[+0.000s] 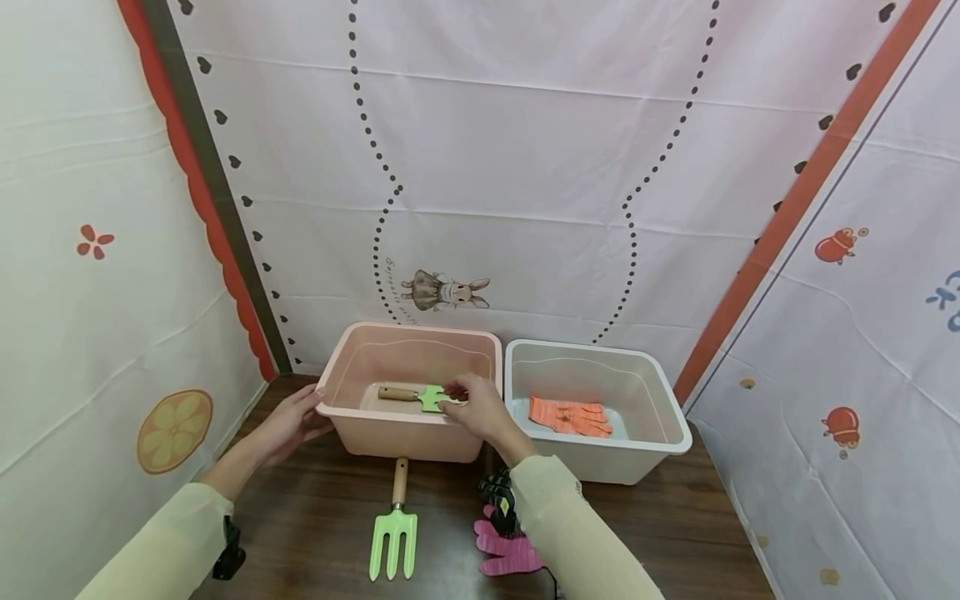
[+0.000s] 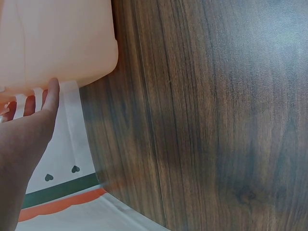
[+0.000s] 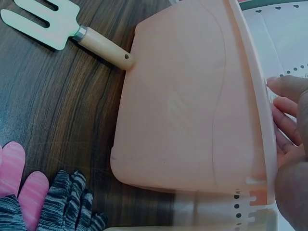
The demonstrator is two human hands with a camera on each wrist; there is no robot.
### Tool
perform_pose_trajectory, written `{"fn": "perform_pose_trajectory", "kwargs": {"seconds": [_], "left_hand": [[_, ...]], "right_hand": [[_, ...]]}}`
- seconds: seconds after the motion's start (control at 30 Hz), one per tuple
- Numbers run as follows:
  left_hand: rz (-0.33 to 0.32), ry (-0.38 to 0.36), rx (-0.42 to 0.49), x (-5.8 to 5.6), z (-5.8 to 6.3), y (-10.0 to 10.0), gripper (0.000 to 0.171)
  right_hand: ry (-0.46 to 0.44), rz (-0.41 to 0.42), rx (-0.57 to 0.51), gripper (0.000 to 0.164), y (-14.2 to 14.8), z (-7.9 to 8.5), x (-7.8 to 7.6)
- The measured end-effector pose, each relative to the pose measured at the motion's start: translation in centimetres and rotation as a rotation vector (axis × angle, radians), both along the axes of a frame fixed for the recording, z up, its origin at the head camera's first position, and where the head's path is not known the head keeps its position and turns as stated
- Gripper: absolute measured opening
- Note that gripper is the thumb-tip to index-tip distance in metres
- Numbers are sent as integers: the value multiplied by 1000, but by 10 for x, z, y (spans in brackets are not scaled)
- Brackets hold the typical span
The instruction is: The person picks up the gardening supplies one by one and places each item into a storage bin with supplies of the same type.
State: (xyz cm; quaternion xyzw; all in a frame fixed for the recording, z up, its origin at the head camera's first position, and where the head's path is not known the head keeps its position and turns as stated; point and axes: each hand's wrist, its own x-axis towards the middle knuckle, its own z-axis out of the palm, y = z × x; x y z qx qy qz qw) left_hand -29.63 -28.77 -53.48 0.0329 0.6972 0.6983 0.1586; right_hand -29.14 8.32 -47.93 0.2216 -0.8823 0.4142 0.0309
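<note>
My left hand [image 1: 296, 421] holds the left end of a pink plastic bin [image 1: 420, 437] by its rim; in the left wrist view, the fingers [image 2: 30, 105] meet the bin's edge. Inside the bin is a small garden hand tool with a wooden handle [image 1: 397, 393] and a light green metal head [image 1: 431, 398]. Over the front rim reaches my right hand [image 1: 480, 408], its bent fingers at the green head. Whether they pinch it is hidden. A green hand fork [image 1: 393, 533] with a wooden handle lies on the table before the bin.
Right of the pink bin stands a white bin [image 1: 592, 458] with an orange glove [image 1: 572, 416] in it. A pink glove [image 1: 510, 557] and a black-grey glove [image 3: 62, 204] lie under my right forearm. Printed cloth walls [image 1: 525, 150] enclose the dark wooden table [image 1: 315, 517].
</note>
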Motion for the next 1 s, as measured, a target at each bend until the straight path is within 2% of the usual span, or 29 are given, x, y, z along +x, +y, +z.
{"fn": "perform_pose_trajectory", "kwargs": {"seconds": [0.23, 0.47, 0.7, 1.0], "left_hand": [[-6, 4, 2, 2, 2, 1, 67], [24, -8, -6, 2, 1, 2, 67], [22, -7, -13, 1, 0, 2, 69], [24, -8, 1, 0, -1, 1, 69]], "right_hand": [[16, 23, -11, 25, 0, -1, 0], [21, 38, -30, 24, -1, -2, -1], [62, 51, -12, 22, -2, 3, 1], [97, 86, 26, 27, -7, 12, 8]]}}
